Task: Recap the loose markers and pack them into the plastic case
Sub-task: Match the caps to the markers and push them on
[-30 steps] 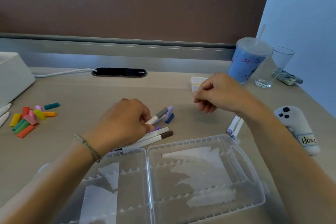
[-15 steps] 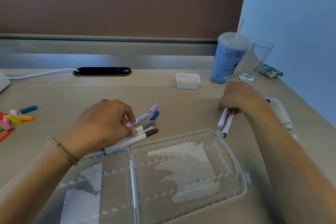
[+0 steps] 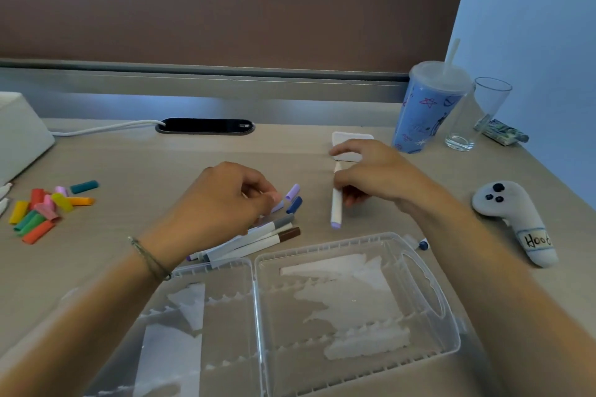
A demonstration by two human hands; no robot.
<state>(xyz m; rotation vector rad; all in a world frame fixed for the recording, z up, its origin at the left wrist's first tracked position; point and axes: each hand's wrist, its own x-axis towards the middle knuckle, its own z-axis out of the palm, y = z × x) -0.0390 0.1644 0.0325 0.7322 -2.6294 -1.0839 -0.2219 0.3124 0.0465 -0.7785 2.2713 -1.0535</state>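
An open clear plastic case (image 3: 354,237) lies at the front of the desk with no markers inside. My right hand (image 3: 374,176) holds an uncapped white marker (image 3: 336,208) with a lilac end, tip pointing away. My left hand (image 3: 225,203) pinches a lilac cap (image 3: 278,206) just above a bundle of capped markers (image 3: 258,240) with grey and brown caps. A second lilac cap (image 3: 293,192) and a dark blue cap (image 3: 294,205) lie between my hands. Another marker (image 3: 422,244) with a blue end pokes out behind the case.
A pile of coloured caps (image 3: 42,209) sits at the left. A white box (image 3: 19,135) stands at far left. A blue tumbler (image 3: 425,113), a glass (image 3: 477,116), a small white dish (image 3: 346,156) and a white controller (image 3: 516,219) occupy the right side.
My right hand has lifted one marker from the pair at the right and brought it toward the middle. My left hand has left the capped markers and taken a lilac cap.
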